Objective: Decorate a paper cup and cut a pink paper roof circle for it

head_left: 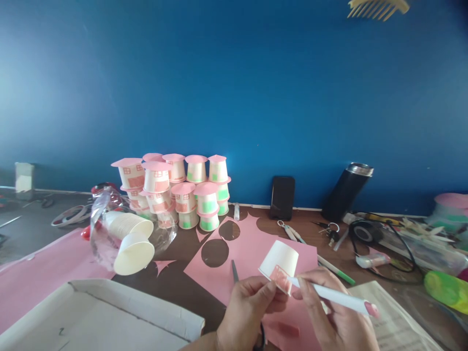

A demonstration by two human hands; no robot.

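My left hand (pixel 248 304) grips a small white paper cup (pixel 281 261) turned upside down, with a pink-red patterned patch on its side. My right hand (pixel 331 312) is closed round a white pen-like stick (pixel 336 295) with a pink end, and its tip touches the patch on the cup. Both hands are low in the middle, above a pink paper sheet (pixel 248 243) with round holes cut from it.
A stack of cup houses with pink roofs (pixel 175 192) stands at the back. A plastic sleeve of plain cups (pixel 127 236) lies left. A white cardboard box (pixel 98 317) sits front left. A phone (pixel 282 197), black flask (pixel 345 192), scissors (pixel 288 230), keys, tape and cable lie right.
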